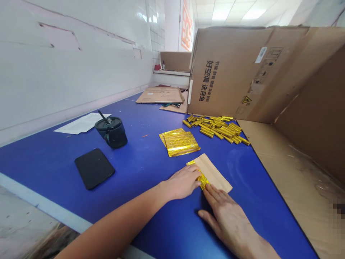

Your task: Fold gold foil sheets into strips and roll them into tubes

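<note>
A sheet of gold foil paper (215,172) lies tan side up on the blue table, its near-left edge turned over into a gold strip. My left hand (185,181) has its fingers bent over the upper end of that strip, with the thumb at the near side. Lower along the same fold, my right hand (225,212) rests with fingers stretched out and thumb spread apart. Just beyond my hands is a small stack of flat gold foil sheets (182,143). A pile of rolled gold paper tubes (218,127) sits farther back to the right.
A dark lidded mug (114,133) stands on the left, with a black phone-like slab (94,168) nearer me. White paper (81,123) lies behind the mug. A large cardboard box (231,72) borders the right side, and flat cardboard (160,95) lies at the back.
</note>
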Demonstrator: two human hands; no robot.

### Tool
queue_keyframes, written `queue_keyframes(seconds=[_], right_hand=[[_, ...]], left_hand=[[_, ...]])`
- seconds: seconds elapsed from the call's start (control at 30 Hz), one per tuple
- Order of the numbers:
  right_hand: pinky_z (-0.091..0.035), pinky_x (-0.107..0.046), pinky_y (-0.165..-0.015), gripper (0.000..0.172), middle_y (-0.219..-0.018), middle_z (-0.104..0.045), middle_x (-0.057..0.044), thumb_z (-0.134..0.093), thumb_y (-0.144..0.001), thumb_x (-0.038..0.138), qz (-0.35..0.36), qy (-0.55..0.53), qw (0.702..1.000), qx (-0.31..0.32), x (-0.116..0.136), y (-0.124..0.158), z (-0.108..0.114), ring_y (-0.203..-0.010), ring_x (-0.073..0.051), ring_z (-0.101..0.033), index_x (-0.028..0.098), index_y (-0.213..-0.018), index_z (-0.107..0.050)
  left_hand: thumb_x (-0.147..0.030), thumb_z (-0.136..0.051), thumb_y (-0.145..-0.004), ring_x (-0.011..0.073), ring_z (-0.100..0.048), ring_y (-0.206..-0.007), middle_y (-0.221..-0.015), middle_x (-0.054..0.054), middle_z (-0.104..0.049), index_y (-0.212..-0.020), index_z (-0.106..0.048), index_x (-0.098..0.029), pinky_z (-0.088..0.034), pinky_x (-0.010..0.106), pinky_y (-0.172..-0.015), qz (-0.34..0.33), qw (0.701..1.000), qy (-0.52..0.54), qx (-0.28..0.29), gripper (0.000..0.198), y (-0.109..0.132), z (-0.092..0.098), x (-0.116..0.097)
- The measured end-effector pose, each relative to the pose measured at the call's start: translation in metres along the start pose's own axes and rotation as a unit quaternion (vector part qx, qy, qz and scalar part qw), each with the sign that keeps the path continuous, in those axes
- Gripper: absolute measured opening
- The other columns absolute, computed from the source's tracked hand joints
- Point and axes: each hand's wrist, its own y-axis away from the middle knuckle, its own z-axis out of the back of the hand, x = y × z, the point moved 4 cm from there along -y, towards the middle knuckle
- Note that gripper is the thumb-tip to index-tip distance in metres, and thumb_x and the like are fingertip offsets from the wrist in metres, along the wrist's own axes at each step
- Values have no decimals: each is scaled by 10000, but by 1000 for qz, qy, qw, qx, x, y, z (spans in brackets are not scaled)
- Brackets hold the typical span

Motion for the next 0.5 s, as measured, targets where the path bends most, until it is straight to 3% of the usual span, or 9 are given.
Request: queue_keyframes(seconds=[0.17, 0.33, 0.5], right_hand=[[-299, -497, -941, 624, -1205, -437, -231, -516, -715, 466, -2, 53, 996, 79, 14, 0, -6, -1120, -338, -403, 15, -1147, -504], [-271, -522, -945, 645, -1226, -404, -225, -490, -725, 484, 6, 75, 988, 136, 20, 2, -1, -1138, -357, -366, 15, -1168, -479], [-263, -529, -943, 655, -1198, -406, -267, -491, -721, 486, 22, 74, 984, 159, 26, 6, 1, -1109, -370, -398, -21, -1136, -502]], left_hand=[[-349, -462, -806, 175, -370, -1144, -1176, 65, -481, -1031, -487, -158, -232, 322, -985, 28, 999, -26, -4, 296, -1, -5, 3], [-488, -300, -827, 236, -84, -1273, -1375, 119, -201, -1289, -221, -112, -110, 455, -1003, 86, 992, -83, 40, 601, 1, -20, 10], [-587, -209, -789, 252, 9, -1277, -1399, 127, -56, -1329, -80, -90, -18, 531, -979, 87, 989, -83, 80, 745, 1, -24, 15]])
